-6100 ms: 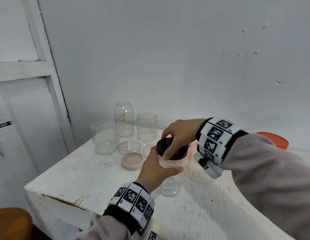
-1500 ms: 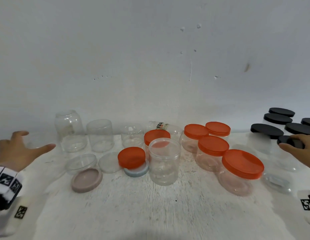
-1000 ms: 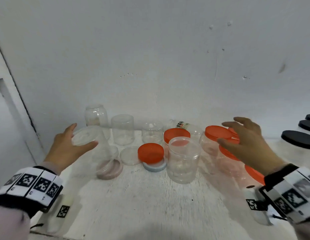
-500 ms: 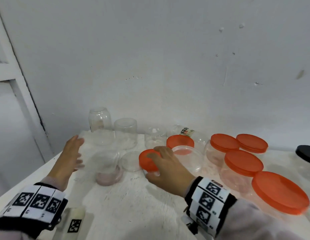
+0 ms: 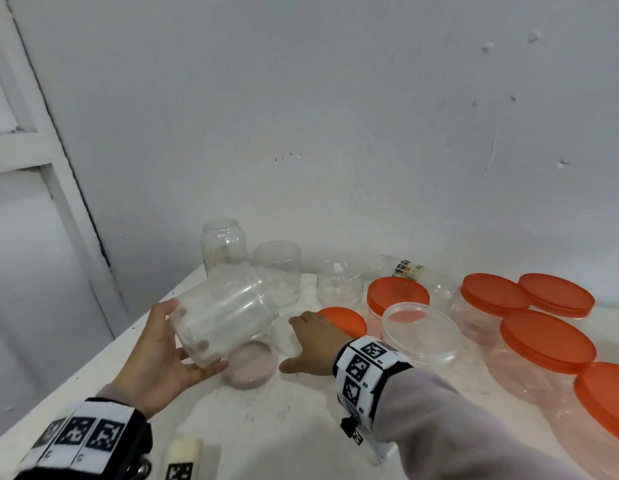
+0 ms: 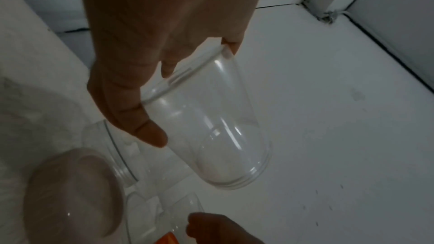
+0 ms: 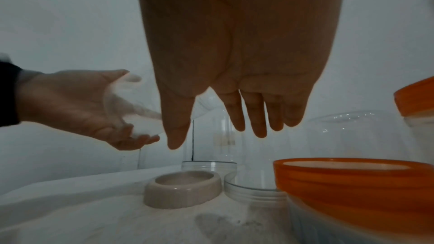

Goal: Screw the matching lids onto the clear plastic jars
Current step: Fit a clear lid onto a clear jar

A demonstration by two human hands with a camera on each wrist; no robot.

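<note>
Held jar: a clear plastic cylindrical jar [image 5: 225,320], with no lid on it, is off the white painted table [image 5: 294,434] at the near left, tilted steeply.
Left hand: the left hand [image 5: 159,358] grips this jar near its base, thumb on the near side and fingers [image 6: 131,116] curled round the wall.
Jar axis: its long axis runs from the base at near left up to the open mouth at far right, so the mouth faces the right hand's side rather than the ceiling.
Right hand: the right hand [image 5: 313,341] is empty, its fingers [image 7: 237,116] straight and spread, palm down, low over the loose lids just right of the jar.
Lids within reach: a round beige plastic lid [image 5: 249,364] lies rim-up on the table directly below the jar; a shallow clear plastic lid [image 7: 249,183] lies just right of it, under the fingertips; a loose orange plastic lid [image 5: 346,320] lies further right, partly hidden by the wrist.
Key relation: the right hand is nearer all three lids, and the clear and beige ones lie between it and the jar mouth.
Likely step: picking a lid. Which one matches cannot be told from here.
Other jars: several orange-lidded clear jars [image 5: 547,344] stand at the right; open jars [image 5: 278,271] stand at the far wall.
</note>
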